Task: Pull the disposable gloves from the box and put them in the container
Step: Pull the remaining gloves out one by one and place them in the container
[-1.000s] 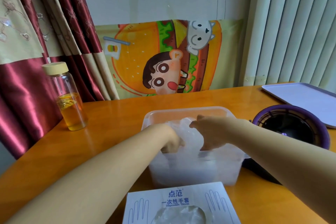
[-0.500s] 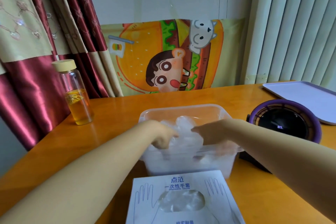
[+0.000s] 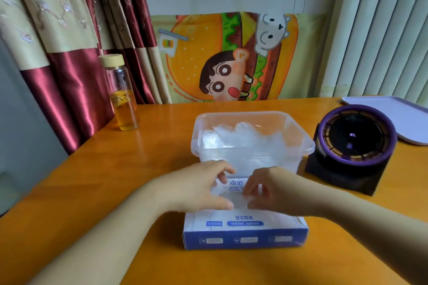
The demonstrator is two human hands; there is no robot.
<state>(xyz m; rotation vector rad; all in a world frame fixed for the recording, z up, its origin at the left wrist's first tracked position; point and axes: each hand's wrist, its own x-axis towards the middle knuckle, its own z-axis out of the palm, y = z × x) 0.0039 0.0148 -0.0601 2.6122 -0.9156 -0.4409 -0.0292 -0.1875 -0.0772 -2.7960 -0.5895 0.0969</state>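
A white and blue glove box (image 3: 245, 227) lies on the table near me. Behind it stands a clear plastic container (image 3: 253, 146) holding a heap of translucent gloves (image 3: 243, 136). Both hands are over the box's top opening. My left hand (image 3: 203, 188) rests on the left part of the box top with its fingers curved. My right hand (image 3: 275, 192) has its fingertips and thumb pinching a translucent glove (image 3: 240, 199) at the opening. The hands hide the opening itself.
A glass bottle (image 3: 121, 97) with amber liquid stands at the back left of the orange table (image 3: 139, 169). A purple and black round device (image 3: 354, 143) sits right of the container, with a pale tray (image 3: 398, 113) behind it. Curtains and a cartoon banner line the back.
Both hands left the container, where they were pressing the gloves down, and came back toward me onto the glove box. The view tilted down, showing more of the box.
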